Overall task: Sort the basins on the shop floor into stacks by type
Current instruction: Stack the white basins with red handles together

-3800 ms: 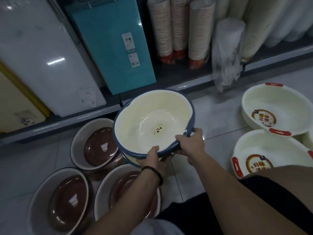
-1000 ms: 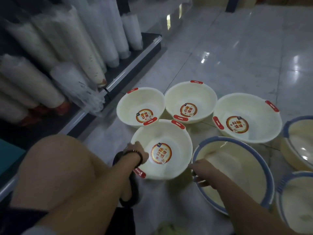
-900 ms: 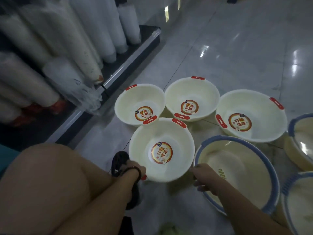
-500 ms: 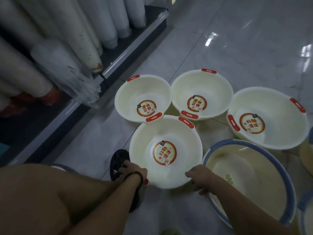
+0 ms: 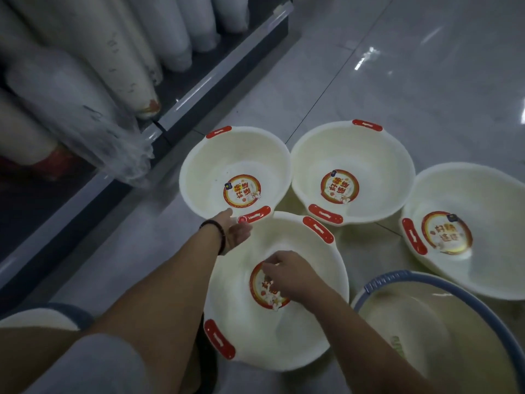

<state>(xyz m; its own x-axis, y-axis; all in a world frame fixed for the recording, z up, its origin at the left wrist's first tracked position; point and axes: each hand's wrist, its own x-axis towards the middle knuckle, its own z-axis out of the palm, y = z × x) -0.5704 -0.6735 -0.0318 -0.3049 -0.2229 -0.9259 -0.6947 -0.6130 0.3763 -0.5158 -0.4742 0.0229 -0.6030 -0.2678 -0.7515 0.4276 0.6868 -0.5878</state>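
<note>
Four cream basins with red handles sit close together on the floor [image 5: 397, 81]. The near basin [image 5: 312, 336] is under the arms, the left basin [image 5: 199, 172] and middle basin [image 5: 375, 155] are just beyond it, and the right basin [image 5: 488, 200] is off to the side. A blue-rimmed basin [image 5: 426, 336] of another type lies beside the near one. The step in hand looks like gathering the cream type. The left hand [image 5: 234, 231] reaches out, fingers straight, a fingertip at the left basin's rim beside its red handle [image 5: 254, 216], gripping nothing. The right hand [image 5: 287, 275] is down in the near basin, fingers bent onto its label [image 5: 257, 285]; whether it pinches anything I cannot tell. The next move probably calls for a grip on the left basin's rim, a lift, and nesting it with the handles lined up. Each cream basin carries a round red-and-gold label with Chinese characters, too blurred to read with certainty.
</note>
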